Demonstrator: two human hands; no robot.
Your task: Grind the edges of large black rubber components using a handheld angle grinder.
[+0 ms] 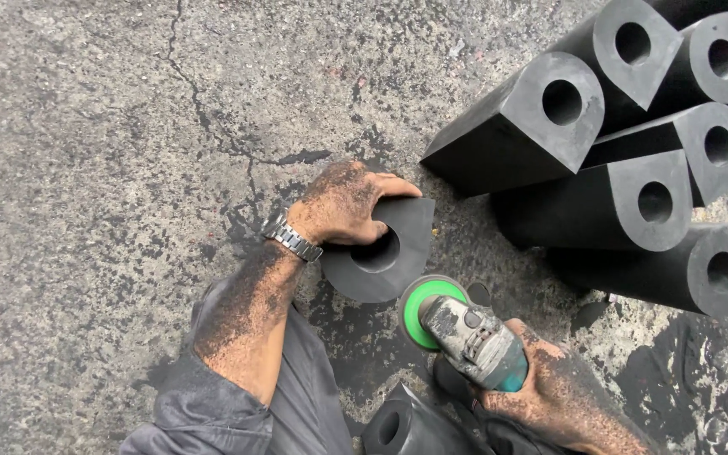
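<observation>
My left hand [343, 205], dusted with black grit and wearing a metal wristwatch, grips a black D-shaped rubber block [393, 253] with a round hole, holding it on the concrete floor. One finger reaches into the hole. My right hand [558, 392] holds an angle grinder [473, 337] with a green disc [423, 307]. The disc sits against the lower right edge of the block.
Several long black D-shaped rubber blocks [549, 126] with round holes are stacked at the upper right. Another black block [398, 425] lies near the bottom edge between my arms. The cracked concrete floor [86, 168] spreads to the left, with black dust around the work spot.
</observation>
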